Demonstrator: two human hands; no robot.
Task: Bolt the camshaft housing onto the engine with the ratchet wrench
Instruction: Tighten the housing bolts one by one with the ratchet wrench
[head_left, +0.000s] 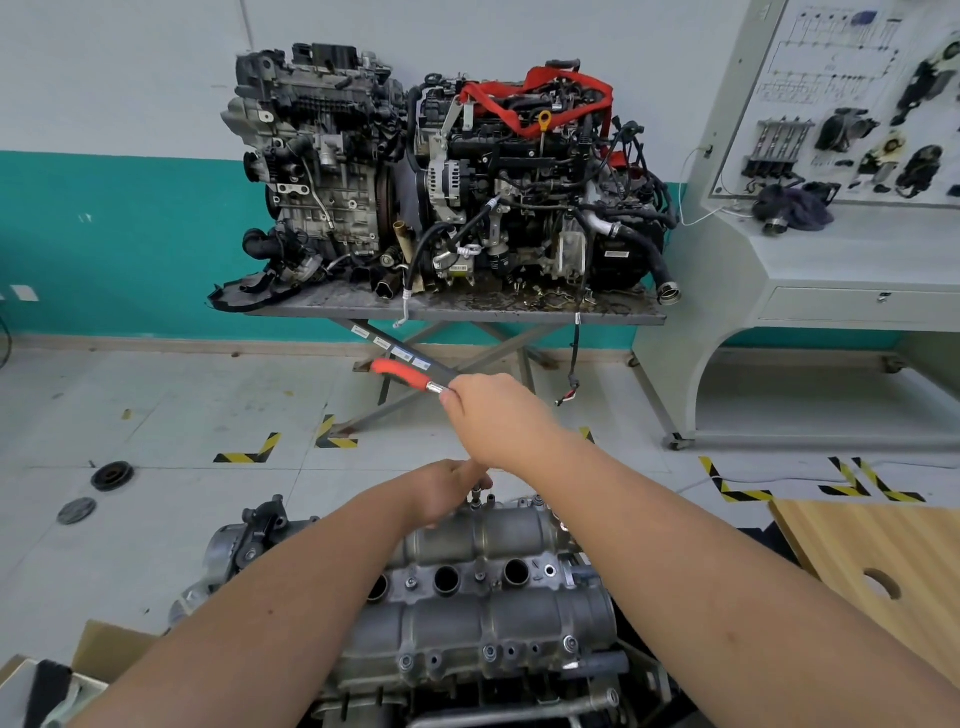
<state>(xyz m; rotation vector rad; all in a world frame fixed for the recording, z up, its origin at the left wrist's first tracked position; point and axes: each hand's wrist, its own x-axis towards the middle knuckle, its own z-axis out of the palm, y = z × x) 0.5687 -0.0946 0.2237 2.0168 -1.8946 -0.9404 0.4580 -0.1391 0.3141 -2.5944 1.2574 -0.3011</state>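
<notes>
Matt grey cast-metal camshaft housing (483, 618) — ratchet wrench (410, 375) of glossy red plastic grip, polished metal shank

Two engines (447, 176) on a steel table (363, 310); wooden board (857, 551).

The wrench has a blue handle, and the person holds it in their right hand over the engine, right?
Not quite. The head view shows the wrench has a red handle, not blue. The rest holds: the right hand grips it above the engine.

A white wall (130, 78) with a teal band (104, 234) runs across twelve o'clock. Pale floor tiles (156, 405) carry yellow-black tape corners (249, 451).
</notes>
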